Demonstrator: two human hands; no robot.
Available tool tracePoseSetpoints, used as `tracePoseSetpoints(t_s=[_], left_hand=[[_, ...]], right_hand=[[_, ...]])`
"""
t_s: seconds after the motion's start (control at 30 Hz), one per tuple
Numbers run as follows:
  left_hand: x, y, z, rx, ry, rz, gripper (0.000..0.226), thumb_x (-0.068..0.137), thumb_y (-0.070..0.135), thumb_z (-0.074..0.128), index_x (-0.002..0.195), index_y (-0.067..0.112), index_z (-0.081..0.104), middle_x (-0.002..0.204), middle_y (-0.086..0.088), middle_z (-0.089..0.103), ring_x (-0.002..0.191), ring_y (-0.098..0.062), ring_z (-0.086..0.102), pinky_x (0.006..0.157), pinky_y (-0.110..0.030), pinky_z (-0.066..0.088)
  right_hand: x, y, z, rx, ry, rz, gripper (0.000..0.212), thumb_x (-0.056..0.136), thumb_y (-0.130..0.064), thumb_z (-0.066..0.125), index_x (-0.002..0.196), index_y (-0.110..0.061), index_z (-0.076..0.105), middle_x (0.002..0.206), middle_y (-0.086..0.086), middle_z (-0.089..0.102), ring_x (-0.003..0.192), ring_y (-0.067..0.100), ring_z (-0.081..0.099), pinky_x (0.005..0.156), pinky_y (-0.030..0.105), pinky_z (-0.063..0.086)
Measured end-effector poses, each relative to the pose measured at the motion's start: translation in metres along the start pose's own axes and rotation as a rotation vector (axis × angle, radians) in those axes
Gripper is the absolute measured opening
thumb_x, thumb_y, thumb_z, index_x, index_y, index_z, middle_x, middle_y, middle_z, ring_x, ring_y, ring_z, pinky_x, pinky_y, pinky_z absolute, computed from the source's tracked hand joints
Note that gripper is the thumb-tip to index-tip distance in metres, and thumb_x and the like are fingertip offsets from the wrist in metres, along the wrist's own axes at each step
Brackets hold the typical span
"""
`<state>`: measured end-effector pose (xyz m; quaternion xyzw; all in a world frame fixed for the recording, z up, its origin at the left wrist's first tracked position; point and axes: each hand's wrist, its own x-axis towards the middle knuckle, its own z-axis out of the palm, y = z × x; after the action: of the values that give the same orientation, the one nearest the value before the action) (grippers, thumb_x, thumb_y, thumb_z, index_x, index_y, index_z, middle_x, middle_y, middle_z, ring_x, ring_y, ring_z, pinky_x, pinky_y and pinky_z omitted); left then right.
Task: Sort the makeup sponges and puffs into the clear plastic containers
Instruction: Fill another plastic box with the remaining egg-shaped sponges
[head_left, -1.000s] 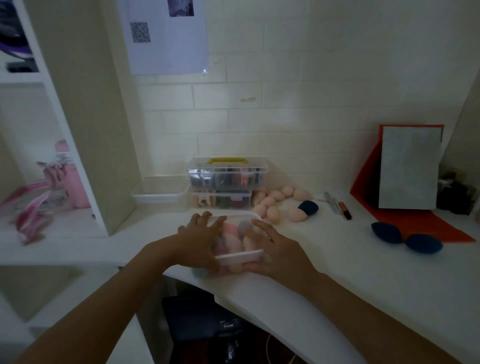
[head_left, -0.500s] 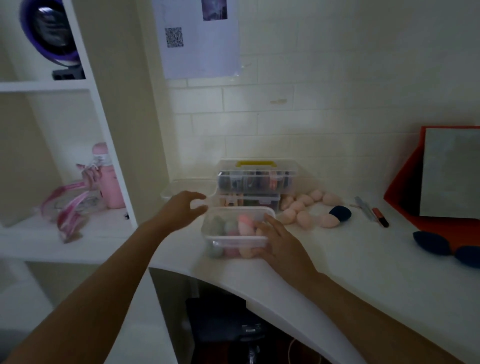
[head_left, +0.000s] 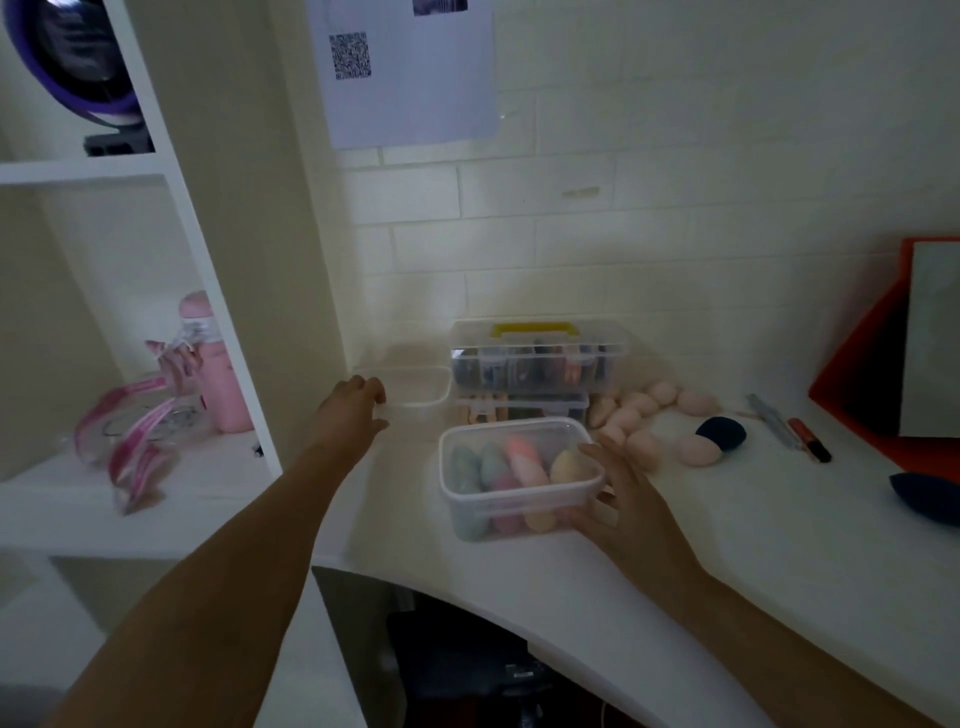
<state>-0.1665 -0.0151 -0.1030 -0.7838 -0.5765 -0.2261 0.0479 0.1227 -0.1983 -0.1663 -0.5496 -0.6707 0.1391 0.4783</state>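
two hands divide: right hand, fingers spread, steadies the full tub; left hand, fingers curled at the far empty tub, grip unclear, likely fetching it.

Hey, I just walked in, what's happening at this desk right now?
A person is sorting makeup sponges. Their right hand rests open against the side of a clear container full of coloured sponges on the white desk. Their left hand is at the near corner of an empty clear tray by the wall; a grip is unclear. Pink sponges and a dark blue sponge lie loose, not yet sorted.
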Motion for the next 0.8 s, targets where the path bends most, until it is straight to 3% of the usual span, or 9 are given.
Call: tracePoseSetpoints(t_s=[0.07,0.17,0.23,0.3,0.37,0.5,0.67,0.8], left_hand=[[0.002,0.000,-0.005,0.035,-0.027,0.047,0.029,0.080,0.023,0.070,0.102,0.011,0.055,0.105,-0.009,0.057,0.096,-0.026,0.051,0.078,-0.036,0.043],[0.001,-0.001,-0.018,0.060,-0.062,0.071,0.028,0.079,0.028,0.070,0.096,0.013,0.054,0.099,-0.006,0.058,0.084,-0.022,0.050,0.069,-0.031,0.039],[-0.001,0.001,-0.031,0.033,-0.072,0.053,0.029,0.077,0.031,0.072,0.091,0.014,0.052,0.092,-0.005,0.058,0.075,-0.020,0.048,0.063,-0.029,0.034],[-0.004,0.005,-0.047,-0.069,-0.023,0.007,0.032,0.074,0.031,0.075,0.084,0.013,0.050,0.081,-0.005,0.057,0.068,-0.020,0.047,0.057,-0.030,0.033],[-0.009,0.010,-0.066,-0.193,0.045,-0.061,0.034,0.072,0.029,0.077,0.078,0.012,0.049,0.071,-0.004,0.053,0.063,-0.020,0.046,0.054,-0.029,0.034],[-0.022,0.015,-0.100,-0.248,0.139,-0.072,0.033,0.071,0.028,0.078,0.080,0.009,0.051,0.068,-0.003,0.052,0.062,-0.020,0.047,0.053,-0.028,0.037],[-0.043,0.020,-0.135,-0.236,0.199,0.051,0.032,0.072,0.026,0.076,0.086,0.013,0.050,0.072,-0.004,0.054,0.062,-0.021,0.050,0.059,-0.035,0.046],[-0.054,0.013,-0.154,-0.237,0.290,0.061,0.032,0.072,0.025,0.077,0.088,0.014,0.051,0.075,0.000,0.055,0.068,-0.020,0.055,0.062,-0.034,0.049]], right_hand=[[0.000,0.003,0.002,0.024,-0.015,-0.035,0.066,0.070,-0.050,0.075,0.124,-0.053,0.038,0.135,-0.018,0.039,0.121,0.006,0.046,0.100,0.035,0.047],[0.001,0.007,0.003,-0.015,0.020,-0.089,0.058,0.062,-0.077,0.060,0.115,-0.065,0.040,0.138,-0.012,0.040,0.115,0.011,0.056,0.089,0.038,0.055],[0.001,0.001,0.003,-0.082,-0.015,-0.057,0.050,0.072,-0.067,0.060,0.117,-0.063,0.039,0.144,-0.014,0.031,0.111,0.009,0.057,0.087,0.035,0.056],[0.001,0.001,0.006,-0.181,-0.021,-0.063,0.051,0.083,-0.039,0.065,0.125,-0.049,0.038,0.145,-0.017,0.021,0.106,0.010,0.060,0.087,0.030,0.055],[0.001,-0.004,0.014,-0.309,-0.009,-0.084,0.049,0.089,-0.028,0.062,0.134,-0.036,0.043,0.148,-0.016,0.017,0.098,0.009,0.063,0.079,0.026,0.056],[0.010,-0.014,0.043,-0.425,-0.021,-0.160,0.048,0.085,-0.029,0.054,0.133,-0.022,0.052,0.144,0.003,0.044,0.092,0.017,0.069,0.061,0.026,0.057],[0.041,-0.045,0.079,-0.357,-0.069,-0.108,0.053,0.091,-0.017,0.058,0.140,-0.026,0.042,0.151,0.001,0.034,0.126,0.020,0.051,0.094,0.030,0.046],[0.066,-0.061,0.109,-0.390,-0.124,-0.108,0.052,0.093,-0.023,0.055,0.141,-0.029,0.039,0.149,0.001,0.035,0.123,0.021,0.052,0.098,0.033,0.045]])
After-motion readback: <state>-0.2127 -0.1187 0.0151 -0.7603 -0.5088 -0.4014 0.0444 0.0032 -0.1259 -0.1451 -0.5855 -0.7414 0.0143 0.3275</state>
